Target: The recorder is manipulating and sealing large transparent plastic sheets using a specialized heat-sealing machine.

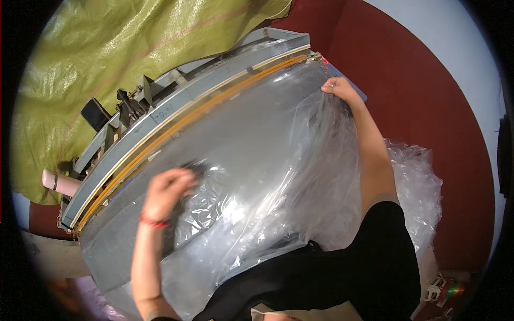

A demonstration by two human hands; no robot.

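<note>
head view: we pinch the clear plastic sheet [257, 160] with left hand [167, 188] and right hand [338, 88] below the sealing bar [187, 115]; keep it taut.

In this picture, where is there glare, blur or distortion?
Head view: glare glints on the clear plastic sheet; the left hand is motion-blurred, the right hand sharper; fisheye bends the grey machine bar into a curve, with dark corners.

workshop | heat-sealing machine [176, 101] | plastic sheeting [257, 176] | green tarp [107, 48]
</note>
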